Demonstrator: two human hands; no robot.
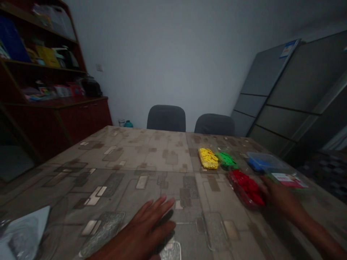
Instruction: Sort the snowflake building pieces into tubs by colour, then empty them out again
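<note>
My left hand (149, 227) hovers over or rests on the patterned tablecloth near the front, fingers spread and nothing in them. At the right, my right hand (272, 189) is closed at the right side of a clear plastic box of red pieces (246, 186); its fingertips are blurred and partly hidden. The red box sits at a slant. Just beyond it are a box of yellow pieces (208, 159) and a box of green pieces (227, 160). A clear box with blue contents (261, 162) stands farther right.
A box with a pink and white label (290, 180) lies beside my right wrist. A white sheet-like object (27, 231) is at the table's left front. Two grey chairs (166, 117) stand beyond the far edge, a dark red cabinet (81, 122) at the left.
</note>
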